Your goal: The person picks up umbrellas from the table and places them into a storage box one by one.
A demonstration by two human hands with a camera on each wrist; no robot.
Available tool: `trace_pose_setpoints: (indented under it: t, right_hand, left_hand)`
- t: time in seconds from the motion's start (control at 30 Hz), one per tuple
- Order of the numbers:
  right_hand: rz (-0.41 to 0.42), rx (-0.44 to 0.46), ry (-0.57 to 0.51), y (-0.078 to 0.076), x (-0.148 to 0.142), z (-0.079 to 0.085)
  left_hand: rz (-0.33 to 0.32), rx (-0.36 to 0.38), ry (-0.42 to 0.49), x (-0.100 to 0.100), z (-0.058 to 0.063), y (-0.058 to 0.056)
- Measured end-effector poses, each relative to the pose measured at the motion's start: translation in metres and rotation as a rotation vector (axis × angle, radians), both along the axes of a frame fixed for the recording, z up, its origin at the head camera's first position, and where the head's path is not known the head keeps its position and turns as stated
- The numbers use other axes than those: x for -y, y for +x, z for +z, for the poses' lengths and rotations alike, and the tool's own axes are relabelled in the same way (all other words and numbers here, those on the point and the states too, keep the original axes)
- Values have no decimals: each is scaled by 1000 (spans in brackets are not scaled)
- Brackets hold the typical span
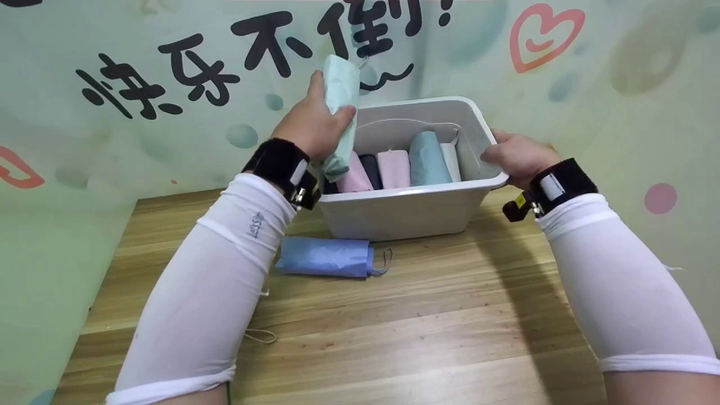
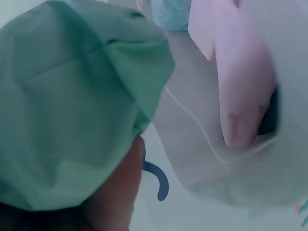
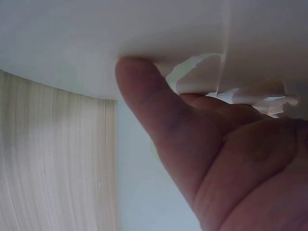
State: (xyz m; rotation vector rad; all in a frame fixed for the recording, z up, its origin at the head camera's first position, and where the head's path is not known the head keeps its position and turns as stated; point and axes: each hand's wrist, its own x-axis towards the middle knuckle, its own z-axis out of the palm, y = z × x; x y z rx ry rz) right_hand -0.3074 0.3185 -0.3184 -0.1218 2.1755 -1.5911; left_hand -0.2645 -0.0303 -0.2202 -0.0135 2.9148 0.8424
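Note:
My left hand [image 1: 309, 126] grips a mint-green folded umbrella [image 1: 341, 84], held upright over the left end of a white plastic bin [image 1: 405, 214]. This umbrella [image 2: 82, 106] fills the left of the left wrist view. At the bin's right end my right hand [image 1: 520, 157] holds the rim; in the right wrist view the thumb [image 3: 154, 101] presses the wall. Inside stand a pink umbrella [image 1: 394, 169], a light-blue one [image 1: 430, 160], a white one [image 1: 451, 162], a dark one [image 1: 370, 169] and another pink one [image 1: 354, 177]. A blue folded umbrella [image 1: 323, 257] lies in front of the bin.
The bin stands on a wood-grain table [image 1: 422, 337], close to a patterned wall [image 1: 191, 135] with black lettering. A thin cord loop [image 1: 261, 336] shows beside my left sleeve [image 1: 208, 281]. The blue umbrella's wrist strap [image 1: 385, 261] points right.

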Motion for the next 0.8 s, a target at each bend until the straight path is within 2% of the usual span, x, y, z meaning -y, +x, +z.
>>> trace_pose_setpoints:
  t: [0.3, 0.6, 0.8]
  right_hand:
    - [5, 14, -14, 0, 1, 0]
    - [9, 6, -17, 0, 1, 0]
    - [15, 6, -13, -1, 0, 1]
  left_hand:
    - [3, 74, -27, -14, -7, -12]
    - [-11, 113, -58, -20, -9, -14]
    - [-21, 172, -100, -24, -7, -16]
